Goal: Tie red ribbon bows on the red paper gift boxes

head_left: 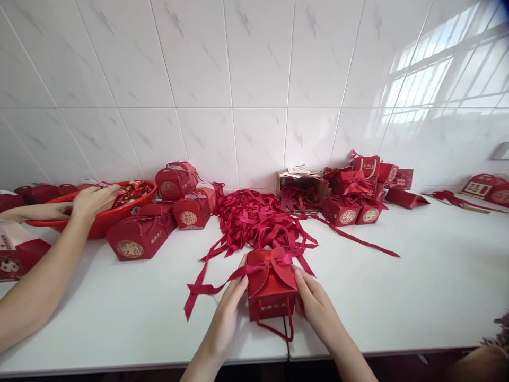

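A red gift box [272,302] with a cord handle hanging at its front stands close to the table's near edge. My left hand [228,307] presses against its left side, and my right hand [314,300] holds the right side. Through the box's rounded top flaps runs a dark pink ribbon [238,273], its long tail lying out to the left on the table. Just behind the box spreads a big heap of loose ribbons [254,217].
Red boxes [139,236] stand at the left, and more tied boxes [344,212] are stacked at the right. A cardboard box [318,188] holds red pieces. Another person's hands [93,201] reach into a red basin [105,225] of wrapped sweets. A tiled wall bounds the white table [429,286].
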